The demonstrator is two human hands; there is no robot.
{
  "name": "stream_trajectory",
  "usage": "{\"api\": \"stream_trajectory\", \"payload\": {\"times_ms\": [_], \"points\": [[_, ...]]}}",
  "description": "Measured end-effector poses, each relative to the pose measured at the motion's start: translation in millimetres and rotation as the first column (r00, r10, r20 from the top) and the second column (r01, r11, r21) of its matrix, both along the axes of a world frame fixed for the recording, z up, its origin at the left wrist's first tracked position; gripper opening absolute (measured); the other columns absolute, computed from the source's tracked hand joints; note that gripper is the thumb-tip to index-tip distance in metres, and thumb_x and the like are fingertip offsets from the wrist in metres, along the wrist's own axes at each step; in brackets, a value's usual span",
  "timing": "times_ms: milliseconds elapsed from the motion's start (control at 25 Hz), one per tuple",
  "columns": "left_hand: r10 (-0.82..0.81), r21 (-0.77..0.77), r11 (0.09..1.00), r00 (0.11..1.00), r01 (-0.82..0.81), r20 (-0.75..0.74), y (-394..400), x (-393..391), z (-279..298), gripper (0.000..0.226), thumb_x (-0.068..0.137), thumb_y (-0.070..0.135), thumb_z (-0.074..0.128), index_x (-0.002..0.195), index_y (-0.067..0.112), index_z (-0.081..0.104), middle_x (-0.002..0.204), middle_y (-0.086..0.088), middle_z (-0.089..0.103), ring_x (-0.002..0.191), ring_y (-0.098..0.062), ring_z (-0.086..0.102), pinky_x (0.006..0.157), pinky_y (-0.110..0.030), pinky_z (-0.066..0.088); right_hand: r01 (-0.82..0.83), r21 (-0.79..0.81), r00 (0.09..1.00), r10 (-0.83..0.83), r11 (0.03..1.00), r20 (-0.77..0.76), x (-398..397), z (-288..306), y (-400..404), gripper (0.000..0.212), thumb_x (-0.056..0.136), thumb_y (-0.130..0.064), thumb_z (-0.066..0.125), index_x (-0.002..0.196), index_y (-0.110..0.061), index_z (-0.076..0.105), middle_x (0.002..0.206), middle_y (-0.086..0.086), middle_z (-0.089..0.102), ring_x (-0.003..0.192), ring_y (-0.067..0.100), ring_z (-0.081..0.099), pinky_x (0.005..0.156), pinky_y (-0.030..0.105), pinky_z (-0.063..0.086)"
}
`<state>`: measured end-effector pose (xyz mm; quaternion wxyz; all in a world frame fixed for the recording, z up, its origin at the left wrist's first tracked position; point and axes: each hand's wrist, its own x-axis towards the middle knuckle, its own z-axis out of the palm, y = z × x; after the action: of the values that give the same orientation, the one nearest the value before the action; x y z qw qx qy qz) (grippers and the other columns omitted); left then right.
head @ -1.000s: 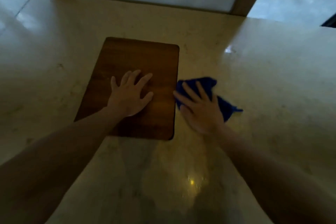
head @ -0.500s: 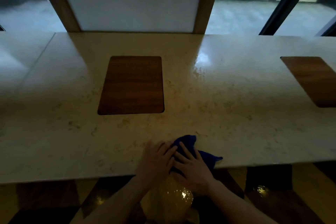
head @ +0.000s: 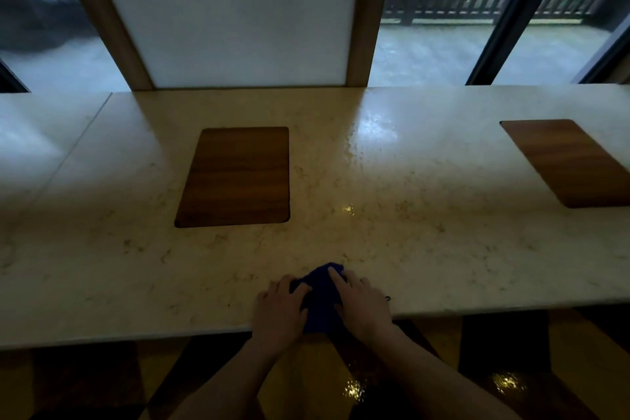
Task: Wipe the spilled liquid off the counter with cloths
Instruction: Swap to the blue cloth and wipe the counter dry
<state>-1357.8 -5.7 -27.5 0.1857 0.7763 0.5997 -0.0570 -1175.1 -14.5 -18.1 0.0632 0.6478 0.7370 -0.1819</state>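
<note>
where the near edge of the marble counter meets the dark, glossy floor, both bare forearms reach up from the bottom of the view. the left hand lies palm down with its fingers loosely spread, its fingertips resting on the left side of a blue cloth. the right hand is also flat and open, pressed over the cloth's right side with the index finger stretched toward its far corner. neither hand grips the cloth; they pin it to the stone between them. the cloth sits right at the counter's front lip, bunched, and its lower part seems to droop over the edge, though the dim light makes that hard to judge. farther in, a small wet glint shows on the marble, and beyond it a patch of spilled liquid shines with beaded edges near the back. a wooden board lies flat to the left of the wet area, well apart from the cloth, and a second wooden board lies far right. behind the counter stands a white panel between wooden posts, with windows to either side.
</note>
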Motion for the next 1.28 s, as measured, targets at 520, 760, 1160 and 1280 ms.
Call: {"api": "stream_trajectory", "payload": {"times_ms": [520,760,1160,1280], "points": [[-0.225,0.199,0.97,0.831,0.14,0.51,15,103,74,0.035,0.085,0.014,0.062,0.118,0.024,0.055,0.109,0.002,0.044,0.091,-0.016,0.054,0.075,-0.032,0.054,0.372,0.234,0.902,-0.29,0.898,-0.319,126,85,-29,0.032,0.087,-0.021,0.064,0.118,-0.021,0.057,0.114,-0.001,0.057,0.089,0.017,0.059,0.073,0.027,0.049],[-0.583,0.492,0.804,0.602,0.334,0.546,34,289,186,0.036,0.087,0.011,0.066,0.122,0.016,0.061,0.114,-0.004,0.049,0.088,-0.018,0.056,0.076,-0.023,0.047,0.661,0.503,0.749,-0.444,0.557,-0.492,285,183,-81,0.031,0.083,-0.019,0.071,0.114,-0.02,0.065,0.107,0.0,0.058,0.082,0.013,0.055,0.068,0.023,0.045],[-0.847,0.652,0.509,0.19,0.562,0.497,-29,525,247,0.034,0.085,0.011,0.065,0.119,0.019,0.062,0.11,-0.002,0.049,0.092,-0.017,0.048,0.072,-0.021,0.044,0.814,0.565,0.501,-0.66,0.137,-0.56,446,233,-209,0.03,0.09,-0.012,0.068,0.118,-0.018,0.062,0.122,0.004,0.055,0.106,0.019,0.057,0.087,0.027,0.047],[-0.867,0.66,0.463,0.145,0.592,0.477,-30,569,248,0.034,0.087,0.012,0.065,0.121,0.018,0.062,0.115,-0.007,0.052,0.094,-0.013,0.047,0.074,-0.01,0.037,0.794,0.602,0.484,-0.692,0.089,-0.535,472,237,-219,0.031,0.088,-0.016,0.07,0.118,-0.02,0.063,0.121,0.001,0.057,0.104,0.017,0.058,0.082,0.023,0.045]]}}
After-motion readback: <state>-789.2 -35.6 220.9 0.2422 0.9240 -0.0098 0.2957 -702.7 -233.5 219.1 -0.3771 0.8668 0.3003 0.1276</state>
